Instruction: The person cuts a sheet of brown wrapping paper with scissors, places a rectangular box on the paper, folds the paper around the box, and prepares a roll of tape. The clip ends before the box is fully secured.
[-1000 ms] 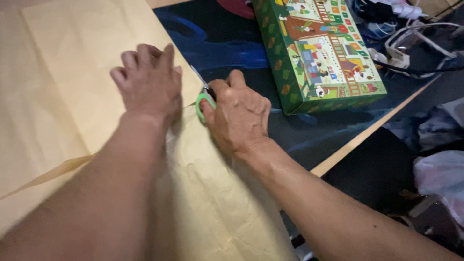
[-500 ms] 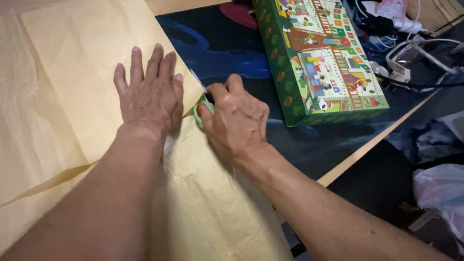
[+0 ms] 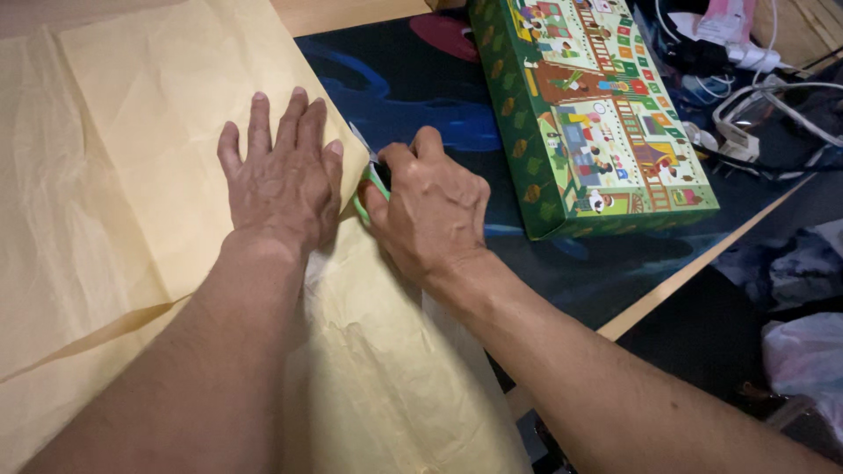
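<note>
Fingers [image 3: 299, 114] of the left hand [image 3: 279, 180] lie spread flat on the tan paper [image 3: 149, 132], holding nothing. At its three o'clock, the right hand [image 3: 430, 211] is curled tight around green-handled scissors [image 3: 369, 180] at the paper's edge. Toward two o'clock, a green illustrated box [image 3: 588, 114] rests on the dark mat [image 3: 413, 79].

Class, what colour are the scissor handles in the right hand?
Green: the scissors show best in the head view, in the right hand.

Wooden-edged table [image 3: 676, 285] with dark blue painted top; beyond its right edge, dim floor with a pale plastic bag [image 3: 803, 351].
</note>
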